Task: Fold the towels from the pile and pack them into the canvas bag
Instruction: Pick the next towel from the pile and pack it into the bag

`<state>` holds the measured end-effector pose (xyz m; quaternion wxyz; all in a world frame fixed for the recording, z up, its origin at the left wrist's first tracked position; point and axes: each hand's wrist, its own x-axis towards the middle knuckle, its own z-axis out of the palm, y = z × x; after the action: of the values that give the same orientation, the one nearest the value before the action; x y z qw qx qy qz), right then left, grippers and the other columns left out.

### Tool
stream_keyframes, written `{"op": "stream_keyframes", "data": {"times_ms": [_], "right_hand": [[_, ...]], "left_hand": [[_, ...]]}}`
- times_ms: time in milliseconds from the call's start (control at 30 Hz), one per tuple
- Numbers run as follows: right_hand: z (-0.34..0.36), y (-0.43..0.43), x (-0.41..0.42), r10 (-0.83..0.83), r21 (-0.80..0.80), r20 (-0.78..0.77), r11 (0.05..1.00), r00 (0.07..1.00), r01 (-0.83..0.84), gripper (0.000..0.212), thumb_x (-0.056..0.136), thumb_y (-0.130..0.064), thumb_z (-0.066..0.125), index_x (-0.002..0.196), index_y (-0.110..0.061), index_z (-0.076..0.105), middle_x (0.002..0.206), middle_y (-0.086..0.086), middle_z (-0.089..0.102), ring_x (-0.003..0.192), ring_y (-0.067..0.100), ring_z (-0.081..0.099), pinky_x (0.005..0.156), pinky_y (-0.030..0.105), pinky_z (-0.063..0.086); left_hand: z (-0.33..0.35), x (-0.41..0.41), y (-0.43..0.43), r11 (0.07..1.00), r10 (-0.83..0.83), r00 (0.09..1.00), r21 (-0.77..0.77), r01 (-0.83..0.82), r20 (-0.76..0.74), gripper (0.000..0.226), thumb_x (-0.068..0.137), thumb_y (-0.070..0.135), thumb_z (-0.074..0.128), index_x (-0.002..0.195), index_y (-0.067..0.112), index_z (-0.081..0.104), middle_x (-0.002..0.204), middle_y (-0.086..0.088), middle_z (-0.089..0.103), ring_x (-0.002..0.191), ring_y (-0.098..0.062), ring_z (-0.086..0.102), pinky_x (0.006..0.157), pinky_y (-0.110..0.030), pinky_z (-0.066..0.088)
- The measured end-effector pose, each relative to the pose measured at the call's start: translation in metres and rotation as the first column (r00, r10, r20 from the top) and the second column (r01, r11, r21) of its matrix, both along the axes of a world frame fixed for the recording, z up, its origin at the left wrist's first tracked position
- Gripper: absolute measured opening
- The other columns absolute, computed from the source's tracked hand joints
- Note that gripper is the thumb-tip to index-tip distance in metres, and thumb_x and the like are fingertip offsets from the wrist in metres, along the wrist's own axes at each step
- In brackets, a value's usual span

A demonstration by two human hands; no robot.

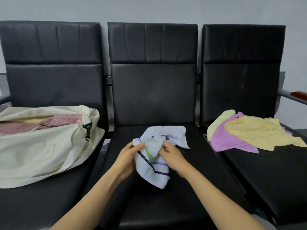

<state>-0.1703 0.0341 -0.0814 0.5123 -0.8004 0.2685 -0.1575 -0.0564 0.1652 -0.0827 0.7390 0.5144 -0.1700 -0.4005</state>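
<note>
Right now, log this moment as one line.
left hand: holds blue towel | right hand: holds same towel | bag: left seat, pink towels inside | pile: right seat

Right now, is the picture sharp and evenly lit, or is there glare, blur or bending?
Head view: soft, even light, no hard shadows or glare, only a dull sheen on the chair backs, which the wide angle bends toward the edges; towel, left hand and right hand slightly soft, not smeared.

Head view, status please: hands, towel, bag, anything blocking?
Left hand and right hand grip the blue towel, bunched, not yet folded. Canvas bag open on left seat, pink towels inside. Pile waits on right seat. Nothing blocks the path.
</note>
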Motion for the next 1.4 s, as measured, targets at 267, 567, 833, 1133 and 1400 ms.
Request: {"op": "stream_keyframes", "data": {"times_ms": [267, 567, 833, 1133, 1400], "right_hand": [[0.009, -0.053, -0.016, -0.293, -0.569, -0.061, 0.796, 0.954, 0.208, 0.019, 0.101, -0.027, 0.046, 0.117, -0.017, 0.049, 0.113, 0.004, 0.05, 0.102, 0.022, 0.047, 0.076, 0.029, 0.039], [-0.025, -0.023, -0.013, 0.09, -0.511, -0.594, 0.725, 0.799, -0.462, 0.066, 0.087, -0.05, 0.06, 0.14, -0.017, 0.038, 0.136, 0.001, 0.042, 0.127, 0.023, 0.041, 0.102, 0.037, 0.039], [-0.027, -0.032, -0.022, 0.236, -0.418, -0.507, 0.774, 0.829, -0.476, 0.021, 0.084, -0.036, 0.07, 0.089, -0.016, 0.063, 0.118, -0.004, 0.045, 0.111, 0.011, 0.039, 0.095, 0.026, 0.037], [-0.023, -0.048, -0.031, 0.108, -0.506, -0.648, 0.679, 0.754, -0.532, 0.017, 0.092, -0.036, 0.055, 0.102, -0.023, 0.051, 0.11, -0.001, 0.039, 0.107, 0.024, 0.047, 0.082, 0.033, 0.042], [-0.032, -0.052, -0.044, 0.143, -0.542, -0.554, 0.686, 0.82, -0.485, 0.019, 0.089, -0.033, 0.053, 0.102, -0.021, 0.045, 0.103, -0.005, 0.045, 0.093, 0.018, 0.047, 0.072, 0.03, 0.044]], "left_hand": [[-0.002, 0.033, 0.005, 0.851, 0.295, 0.852, 0.287, -0.44, 0.433, 0.04, 0.078, 0.019, 0.077, 0.102, 0.014, 0.046, 0.097, -0.002, 0.05, 0.088, -0.015, 0.052, 0.078, -0.03, 0.046], [-0.037, 0.024, 0.003, 0.691, -0.622, 0.272, 0.678, -0.252, 0.735, 0.062, 0.088, 0.033, 0.063, 0.144, 0.021, 0.039, 0.15, 0.001, 0.031, 0.14, -0.019, 0.024, 0.115, -0.029, 0.022], [-0.043, 0.015, 0.002, 0.63, -0.701, 0.206, 0.729, -0.27, 0.682, 0.052, 0.09, 0.051, 0.056, 0.134, 0.028, 0.043, 0.105, -0.002, 0.058, 0.098, -0.021, 0.052, 0.083, -0.03, 0.042], [-0.044, 0.007, 0.005, 0.734, -0.678, -0.12, 0.677, -0.06, 0.725, 0.019, 0.079, 0.03, 0.051, 0.081, 0.012, 0.047, 0.12, 0.008, 0.045, 0.098, -0.012, 0.048, 0.076, -0.031, 0.044], [-0.042, 0.0, 0.002, 0.72, -0.671, 0.011, 0.655, -0.23, 0.741, 0.013, 0.097, 0.033, 0.036, 0.103, 0.022, 0.039, 0.086, 0.004, 0.056, 0.076, -0.019, 0.053, 0.068, -0.029, 0.038]]}}
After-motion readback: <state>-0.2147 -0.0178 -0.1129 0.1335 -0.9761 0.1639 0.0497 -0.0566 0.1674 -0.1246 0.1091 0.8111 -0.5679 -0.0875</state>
